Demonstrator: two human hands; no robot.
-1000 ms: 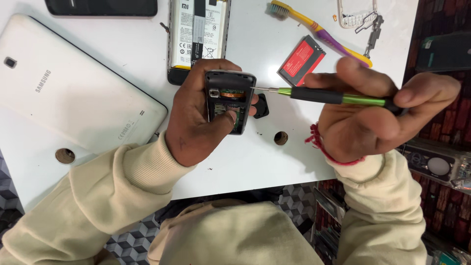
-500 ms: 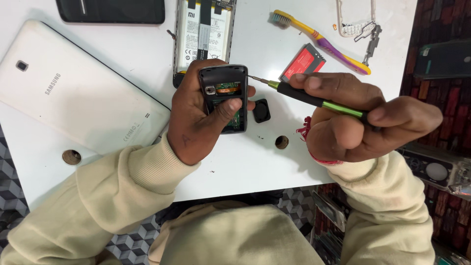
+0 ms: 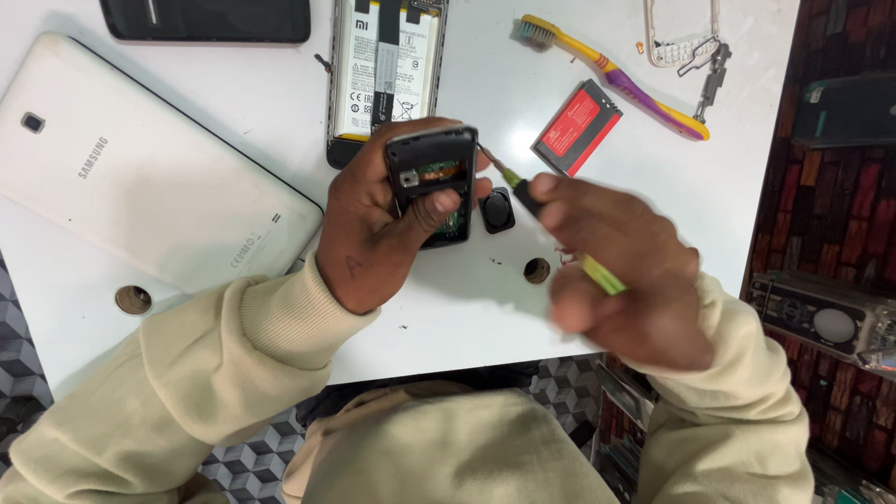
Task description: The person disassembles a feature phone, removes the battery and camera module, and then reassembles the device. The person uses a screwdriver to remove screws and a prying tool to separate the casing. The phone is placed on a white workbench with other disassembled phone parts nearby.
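Observation:
My left hand (image 3: 373, 233) grips a small black phone (image 3: 431, 177) with its back off, the inner board showing, my thumb pressed across its lower half. My right hand (image 3: 621, 271), blurred, holds a green-handled screwdriver (image 3: 560, 238) whose tip touches the phone's upper right corner. A small black part (image 3: 497, 210) lies on the white table (image 3: 485, 299) just right of the phone.
A white tablet (image 3: 149, 182) lies face down at the left. An opened phone with its battery showing (image 3: 385, 70), a dark phone (image 3: 205, 19), a red battery (image 3: 576, 127), a toothbrush (image 3: 616, 79) and a white phone frame (image 3: 681, 33) lie along the back. The table has round holes (image 3: 537, 271).
My right hand has swung in closer and lower, tilting the screwdriver steeper, with its tip now at the phone's upper right corner. The left hand keeps the phone in the same grip.

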